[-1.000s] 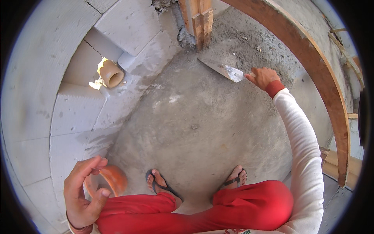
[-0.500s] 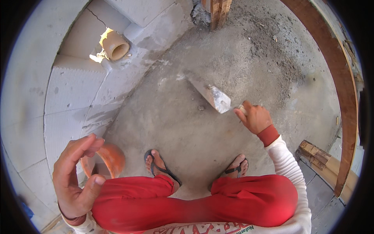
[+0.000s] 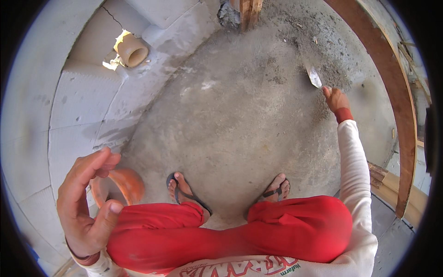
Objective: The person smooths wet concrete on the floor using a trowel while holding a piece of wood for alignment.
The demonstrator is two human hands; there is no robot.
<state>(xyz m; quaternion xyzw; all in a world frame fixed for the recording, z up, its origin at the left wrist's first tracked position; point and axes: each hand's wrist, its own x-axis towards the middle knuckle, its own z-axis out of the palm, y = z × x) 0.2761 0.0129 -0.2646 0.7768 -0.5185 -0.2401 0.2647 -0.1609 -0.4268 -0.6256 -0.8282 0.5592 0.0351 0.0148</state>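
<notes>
At the end of my outstretched right arm, my right hand [image 3: 336, 99] is closed round the handle of a trowel [image 3: 314, 77]. Its pale metal blade points away from me, at the edge of a strip of loose grey mortar crumbs [image 3: 330, 60] on the floor. My left hand [image 3: 87, 203] is raised at the lower left, fingers curved and thumb apart, with nothing in it. Below and beyond it stands an orange round container [image 3: 130, 187], partly hidden by that hand and my knee.
A wall of pale blocks [image 3: 74, 101] runs along the left, with a beige pipe stub [image 3: 134, 51] sticking out. Grey concrete floor [image 3: 221, 129] spreads before my sandalled feet. A brown wooden frame [image 3: 392, 60] curves down the right, near boards [image 3: 397, 194]. A wooden post [image 3: 250, 16] stands at the far end.
My right hand has swept the trowel away and to the right, from the middle of the floor to the loose mortar. My left hand has hardly moved.
</notes>
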